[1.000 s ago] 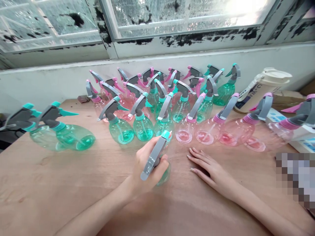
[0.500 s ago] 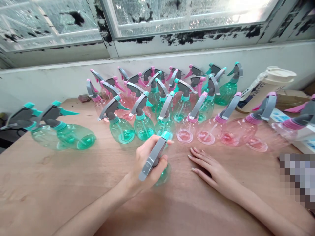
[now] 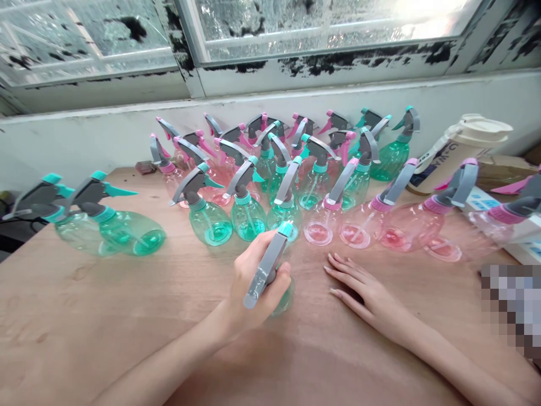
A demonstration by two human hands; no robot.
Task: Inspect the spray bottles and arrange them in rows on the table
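Observation:
My left hand (image 3: 252,282) is wrapped round the neck of a green spray bottle (image 3: 284,299) with a grey and teal trigger head. Most of that bottle is hidden behind the hand, and its nozzle points away from me. Flat on the wooden table, fingers stretched out, lies my right hand (image 3: 364,290), holding nothing. Just beyond the hands stands a row of spray bottles, among them a green spray bottle (image 3: 248,219) and a pink spray bottle (image 3: 319,225). Two more green bottles stand at the left, the nearer being a green spray bottle (image 3: 131,231).
Behind the front row, several pink and green bottles crowd against the white wall (image 3: 84,138). A cream tumbler (image 3: 460,149) and a cardboard box (image 3: 502,172) are at the back right. A small reddish block (image 3: 146,167) lies on the table (image 3: 76,316) near the wall.
The spray bottle in my left hand has tipped or shifted very slightly to the right and away from me. My right hand rests in the same place.

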